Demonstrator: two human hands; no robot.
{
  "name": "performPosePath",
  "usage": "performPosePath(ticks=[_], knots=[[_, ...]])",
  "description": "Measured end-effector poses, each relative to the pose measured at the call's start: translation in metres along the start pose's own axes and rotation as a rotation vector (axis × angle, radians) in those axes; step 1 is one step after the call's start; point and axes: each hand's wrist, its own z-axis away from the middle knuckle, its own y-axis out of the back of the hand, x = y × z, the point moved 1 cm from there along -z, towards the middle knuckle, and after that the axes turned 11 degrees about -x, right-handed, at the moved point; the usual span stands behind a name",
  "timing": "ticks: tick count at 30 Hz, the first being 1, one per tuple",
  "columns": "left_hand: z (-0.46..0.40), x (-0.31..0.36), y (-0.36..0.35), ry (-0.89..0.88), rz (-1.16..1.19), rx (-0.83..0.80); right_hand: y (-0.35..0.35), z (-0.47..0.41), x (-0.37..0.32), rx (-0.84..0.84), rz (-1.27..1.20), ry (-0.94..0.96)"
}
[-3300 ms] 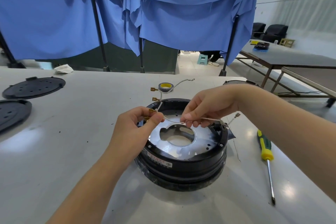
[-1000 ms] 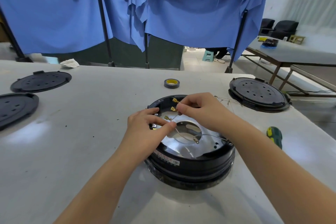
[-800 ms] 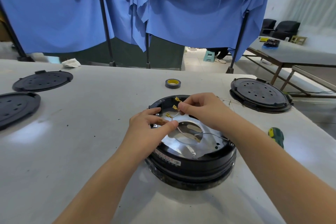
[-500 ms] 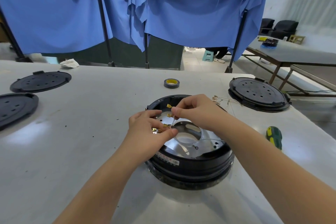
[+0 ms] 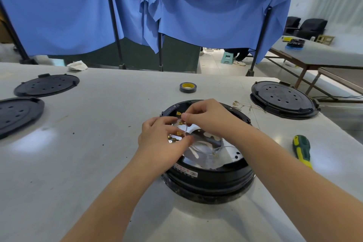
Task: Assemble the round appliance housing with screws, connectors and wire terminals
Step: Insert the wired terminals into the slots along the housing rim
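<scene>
The round black housing (image 5: 212, 179) with a shiny metal plate inside stands on the table in front of me. Both hands are over its left inner rim. My left hand (image 5: 161, 141) pinches a thin white wire with brass terminals (image 5: 179, 133) between thumb and fingers. My right hand (image 5: 208, 117) pinches the same wire bundle just above, near a brass terminal (image 5: 178, 113) at the rim. A loop of the white wire (image 5: 216, 150) trails across the plate.
A green-and-yellow screwdriver (image 5: 301, 149) lies to the right. Spare wires with terminals (image 5: 238, 104) lie behind the housing. A tape roll (image 5: 188, 87) sits farther back. Black round covers lie at right (image 5: 282, 99) and at left (image 5: 47, 85), (image 5: 17, 114).
Both hands have come down from above the housing into its left inner rim with the wire. In the last second they shifted only slightly, working the terminals.
</scene>
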Motion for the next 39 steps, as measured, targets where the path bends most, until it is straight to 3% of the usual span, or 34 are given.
performPosePath(ticks=[6, 10, 19, 29, 39], knots=[[-0.002, 0.0, 0.006, -0.089, 0.118, 0.155, 0.006, -0.008, 0.0, -0.143, -0.066, -0.109], [-0.006, -0.005, 0.015, -0.053, 0.327, 0.221, 0.005, -0.012, 0.001, -0.105, -0.118, -0.111], [-0.016, -0.022, 0.011, 0.107, 0.472, 0.193, -0.008, -0.012, 0.016, -0.096, 0.136, -0.059], [-0.018, -0.027, 0.004, 0.066, 0.519, 0.135, -0.014, -0.013, 0.018, -0.151, 0.192, -0.08], [-0.012, -0.021, 0.005, 0.06, 0.514, 0.115, -0.018, -0.016, 0.016, -0.073, 0.239, -0.042]])
